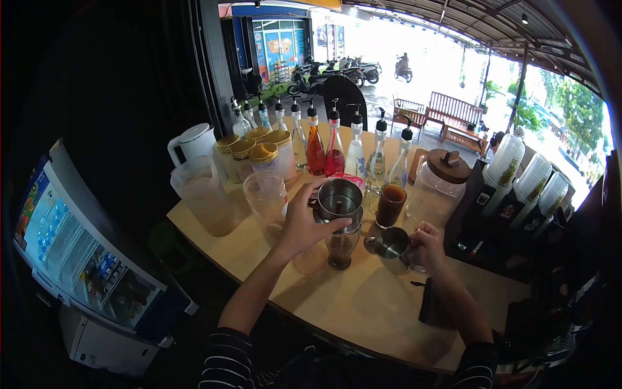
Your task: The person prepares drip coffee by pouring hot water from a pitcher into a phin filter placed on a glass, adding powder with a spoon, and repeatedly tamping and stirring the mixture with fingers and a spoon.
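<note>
My left hand [304,223] is closed around a metal coffee dripper [341,197], with its thumb along the near side. The dripper is right above a clear glass [342,243] with dark liquid at its bottom; whether it rests on the rim I cannot tell. To the right, my right hand [429,246] grips the handle of a small steel pitcher [394,246], tilted with its spout toward the glass. The pitcher's inside looks dark, and its contents are unclear. Just behind stands a glass mug of brown drink [391,205].
Pump bottles of syrup [315,146] line the table's back edge. Gold-lidded jars [264,155], a cloudy plastic pitcher [202,194] and a white kettle [193,144] stand left. A large lidded glass jar [435,188] and a cup dispenser [505,162] are right. A dark pouch [433,301] lies near the front.
</note>
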`<state>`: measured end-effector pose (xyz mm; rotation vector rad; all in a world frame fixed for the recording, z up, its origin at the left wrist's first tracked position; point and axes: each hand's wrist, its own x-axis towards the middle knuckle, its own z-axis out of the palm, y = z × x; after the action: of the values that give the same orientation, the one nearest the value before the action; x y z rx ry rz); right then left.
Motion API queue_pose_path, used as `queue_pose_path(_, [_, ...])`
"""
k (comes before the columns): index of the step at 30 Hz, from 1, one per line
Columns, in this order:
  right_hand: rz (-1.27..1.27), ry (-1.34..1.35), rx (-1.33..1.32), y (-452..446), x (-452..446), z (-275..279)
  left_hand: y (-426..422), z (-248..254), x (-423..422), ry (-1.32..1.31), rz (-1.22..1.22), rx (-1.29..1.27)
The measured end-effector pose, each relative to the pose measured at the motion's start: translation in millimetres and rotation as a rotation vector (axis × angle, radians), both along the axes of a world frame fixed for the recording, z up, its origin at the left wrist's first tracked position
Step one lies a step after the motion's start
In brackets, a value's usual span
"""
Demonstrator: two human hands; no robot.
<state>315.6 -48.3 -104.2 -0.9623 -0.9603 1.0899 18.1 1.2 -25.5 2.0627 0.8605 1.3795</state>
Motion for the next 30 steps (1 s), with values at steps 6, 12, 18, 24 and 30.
queue_pose_path(6, [0.010, 0.084, -0.058, 1.7, -6.5, -34.4, -2.5, -6.9, 1.2, -0.019, 0.030, 0.003])
queue_pose_path(12, [-0.002, 0.232, -0.134, 3.5, -13.9, -48.4, 1.9, -16.8, -0.1, -0.003, 0.030, -0.050])
queue_pose_path(18, [-0.013, 0.223, -0.158, 4.1, -9.8, -62.5, 1.5, -20.5, 2.8, 0.032, -0.002, -0.065])
queue_pose_path(24, [-0.049, 0.127, -0.144, 4.0, -8.5, -64.8, 7.8, -30.4, 2.5, -0.032, -0.051, -0.077])
queue_pose_path(30, [-0.141, -0.268, -0.049, -2.1, -3.5, -21.7, 7.9, -37.7, -19.3, -0.296, 0.016, 0.134])
